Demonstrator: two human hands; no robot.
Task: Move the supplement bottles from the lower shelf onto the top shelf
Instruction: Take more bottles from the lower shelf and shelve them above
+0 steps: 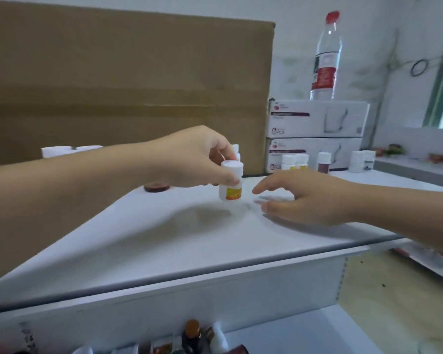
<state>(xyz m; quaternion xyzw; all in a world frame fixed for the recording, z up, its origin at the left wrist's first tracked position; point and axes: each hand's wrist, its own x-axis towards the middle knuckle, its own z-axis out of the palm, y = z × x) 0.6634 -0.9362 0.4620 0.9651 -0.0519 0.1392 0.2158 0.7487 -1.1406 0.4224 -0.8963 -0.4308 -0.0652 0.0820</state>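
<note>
Left hand (189, 159) pinches a small white plastic bottle (230, 186) with a yellow-orange label by its cap, upright, mid white top shelf (138, 238). Right hand (304, 198) is just beside it, fingers loose, holding nothing. There's open shelf out to the front edge, and a big brown cardboard box (128, 85) along the back.

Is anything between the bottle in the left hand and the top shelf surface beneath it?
Nothing visible does. The left hand holds the white bottle over a bare patch of the top shelf; the right hand is open off to its right, apart.
</note>
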